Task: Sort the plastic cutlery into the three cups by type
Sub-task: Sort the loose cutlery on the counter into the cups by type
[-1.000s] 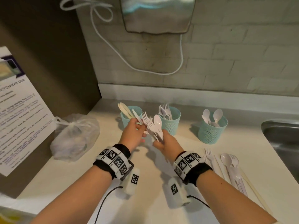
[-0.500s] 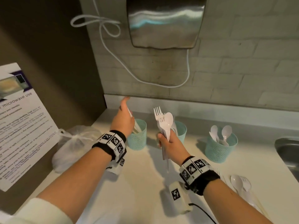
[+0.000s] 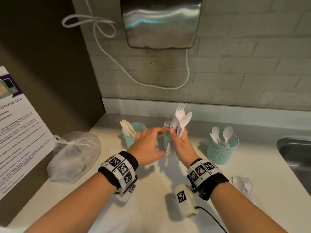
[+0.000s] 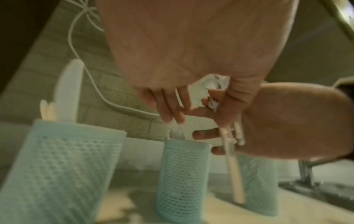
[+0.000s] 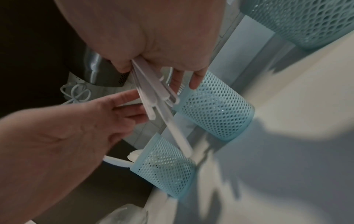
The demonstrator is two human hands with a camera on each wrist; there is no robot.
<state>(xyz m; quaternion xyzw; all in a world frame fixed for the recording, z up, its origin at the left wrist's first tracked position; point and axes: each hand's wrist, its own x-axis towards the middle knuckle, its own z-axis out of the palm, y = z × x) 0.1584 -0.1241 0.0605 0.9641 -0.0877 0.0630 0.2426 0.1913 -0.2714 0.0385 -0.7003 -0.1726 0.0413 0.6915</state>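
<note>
Three teal mesh cups stand in a row by the wall. The left cup (image 3: pixel 140 127) holds knives (image 3: pixel 127 126), and the right cup (image 3: pixel 222 152) holds spoons (image 3: pixel 227 134). My hands mostly hide the middle cup (image 4: pixel 182 174), where fork tines show at the rim. My right hand (image 3: pixel 182 142) grips an upright bundle of white forks and a spoon (image 3: pixel 180 118) above the middle cup. My left hand (image 3: pixel 159 132) reaches in from the left, and its straight fingers (image 5: pixel 126 97) touch the bundle's handles.
A loose spoon (image 3: pixel 238 182) and fork (image 3: pixel 247 183) lie on the counter at the right, near the sink (image 3: pixel 296 158). A tied plastic bag (image 3: pixel 74 153) sits at the left beside a printed notice (image 3: pixel 18 132). A hand dryer (image 3: pixel 161 22) with a cord hangs on the wall.
My left hand, which was up over the left cup with a knife, has come back right to the bundle without it. My right hand keeps the bundle upright.
</note>
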